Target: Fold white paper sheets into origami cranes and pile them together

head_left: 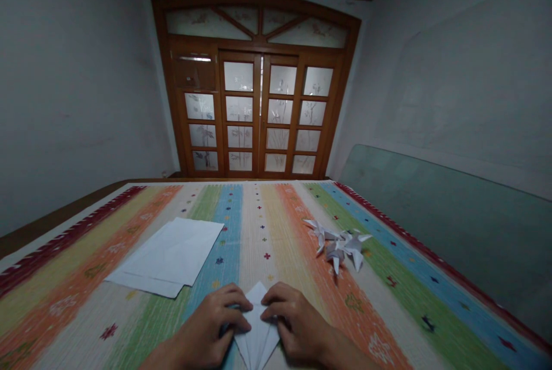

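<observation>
A folded piece of white paper (257,342) lies on the striped cloth close in front of me, its pointed top facing away and creases running down it. My left hand (215,324) has its fingertips and thumb on the paper's left edge. From the other side, my right hand (297,321) grips the right edge with bent fingers. Both hands are closed on the paper, and its lower end runs out of view. Several folded paper cranes (340,243) sit clustered beyond my right hand. To the far left is a small stack of white paper sheets (172,255).
The table is covered by a colourful striped cloth (280,232) with a dark red band along each side. A pale green panel (431,215) stands along the right side. Wooden doors with glass panes (261,111) are beyond the table's far edge.
</observation>
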